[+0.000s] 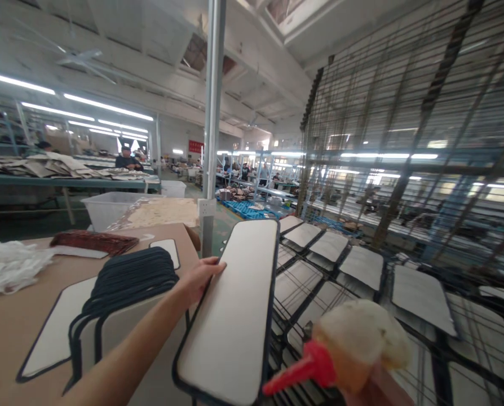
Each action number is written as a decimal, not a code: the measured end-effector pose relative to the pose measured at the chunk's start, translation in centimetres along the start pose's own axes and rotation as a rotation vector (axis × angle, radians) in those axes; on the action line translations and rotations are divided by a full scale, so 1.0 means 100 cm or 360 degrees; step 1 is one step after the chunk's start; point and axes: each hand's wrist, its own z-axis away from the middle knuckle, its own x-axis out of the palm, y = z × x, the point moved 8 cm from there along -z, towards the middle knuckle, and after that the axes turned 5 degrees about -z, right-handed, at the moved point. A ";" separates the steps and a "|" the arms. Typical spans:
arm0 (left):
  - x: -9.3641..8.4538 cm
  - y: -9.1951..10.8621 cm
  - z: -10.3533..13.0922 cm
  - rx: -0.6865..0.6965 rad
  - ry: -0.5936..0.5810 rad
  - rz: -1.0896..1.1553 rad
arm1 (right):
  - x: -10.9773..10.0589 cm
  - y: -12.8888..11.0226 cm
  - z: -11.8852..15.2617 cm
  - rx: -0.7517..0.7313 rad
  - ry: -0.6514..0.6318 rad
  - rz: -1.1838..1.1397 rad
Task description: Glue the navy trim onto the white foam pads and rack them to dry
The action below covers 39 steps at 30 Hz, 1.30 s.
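A long white panel with a dark rim (230, 310) is tilted up in the middle of the view. My left hand (201, 277) grips its left edge, thumb on the white face. At the lower right, my right hand (376, 389) is wrapped round the base of a cloudy squeeze bottle (353, 338) whose red nozzle (303, 369) points left, near the panel's lower right edge. Most of my right hand is hidden by the bottle. Left of the panel stands a stack of dark-rimmed panels (133, 282).
White panels (421, 293) lie on a wire rack on the right, with raised wire grids (383, 124) above. A brown table (7, 332) holds white cloth (10, 268) and a dark red bundle (93, 242). A metal post (212, 113) stands ahead; a person (127, 160) is far left.
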 end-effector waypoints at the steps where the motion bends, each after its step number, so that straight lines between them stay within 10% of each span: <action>1: 0.004 -0.002 0.002 0.0035 0.0013 -0.0029 | 0.006 -0.007 -0.009 -0.0061 -0.0003 -0.0041; 9: 0.028 -0.022 0.014 0.0295 0.0119 -0.0279 | 0.051 -0.045 -0.048 -0.0577 0.0122 -0.0173; 21: 0.056 -0.014 0.039 0.0478 -0.0063 -0.0747 | 0.054 -0.051 -0.053 -0.0997 0.0231 -0.0014; 39: 0.045 -0.019 0.031 0.0553 -0.0114 -0.0780 | 0.063 -0.011 -0.042 -0.0785 -0.0021 0.0167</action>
